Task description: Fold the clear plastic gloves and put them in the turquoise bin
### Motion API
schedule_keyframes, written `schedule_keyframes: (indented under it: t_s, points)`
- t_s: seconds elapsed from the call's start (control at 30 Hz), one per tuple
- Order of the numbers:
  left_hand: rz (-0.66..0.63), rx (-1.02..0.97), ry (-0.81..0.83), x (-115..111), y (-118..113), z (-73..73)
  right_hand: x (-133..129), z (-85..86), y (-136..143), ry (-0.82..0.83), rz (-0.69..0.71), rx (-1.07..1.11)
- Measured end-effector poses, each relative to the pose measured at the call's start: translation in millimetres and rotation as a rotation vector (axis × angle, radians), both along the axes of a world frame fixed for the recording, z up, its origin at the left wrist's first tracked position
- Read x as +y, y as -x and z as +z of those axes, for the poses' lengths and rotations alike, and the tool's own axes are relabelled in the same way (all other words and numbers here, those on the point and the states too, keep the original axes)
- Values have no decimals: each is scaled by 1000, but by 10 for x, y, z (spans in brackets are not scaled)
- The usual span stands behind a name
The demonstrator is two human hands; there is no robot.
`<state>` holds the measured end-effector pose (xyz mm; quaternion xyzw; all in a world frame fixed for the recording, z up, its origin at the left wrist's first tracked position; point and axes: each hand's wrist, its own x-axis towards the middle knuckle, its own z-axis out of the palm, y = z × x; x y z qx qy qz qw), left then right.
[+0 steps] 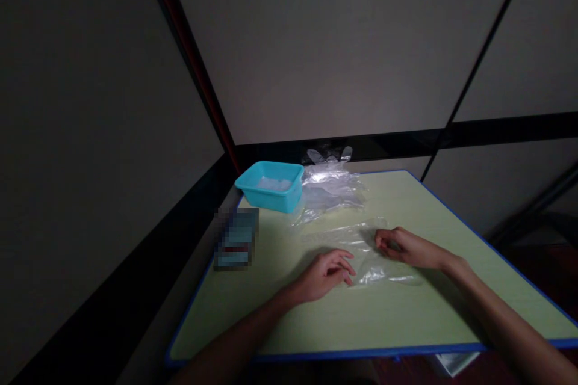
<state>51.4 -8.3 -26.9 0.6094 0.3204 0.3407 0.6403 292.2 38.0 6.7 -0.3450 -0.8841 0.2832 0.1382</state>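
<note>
A crumpled piece of thin clear plastic lies flat on the table between my hands. It resembles the film of the gloves behind it, but its full outline is hard to make out. My left hand rests over its near left edge, fingers loosely bent and apart. On the other side, my right hand has its fingers curled together in a pinch at the plastic's upper right part. Farther back lies a loose pile of clear disposable plastic gloves, some finger shapes sticking up against the wall.
A turquoise plastic basin with whitish clear material inside stands at the back left, beside the glove pile. A pixelated box-like item lies at the left edge. The pale green table has a blue rim; walls stand behind and left.
</note>
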Motion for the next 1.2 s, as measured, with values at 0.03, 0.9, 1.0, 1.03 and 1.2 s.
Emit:
schedule_keyframes:
  t_s: [0.03,0.9,1.0,1.03,1.2]
  points:
    - [-1,0,-1,0,-1,-3,-2,-9,-12,3,-8,4]
    - [-355,951,-1064,-279,29,157,-418,-109,56,-366,-3,-154]
    - [-356,959,-1061,-280,24,164,-419,-172,61,-370,3,-203]
    - [-357,959,-1060,-282,23,168,-426,-194,64,-370,12,-216]
    - [-373,940,-1052,-282,35,166,-473,-319,57,-409,34,-264]
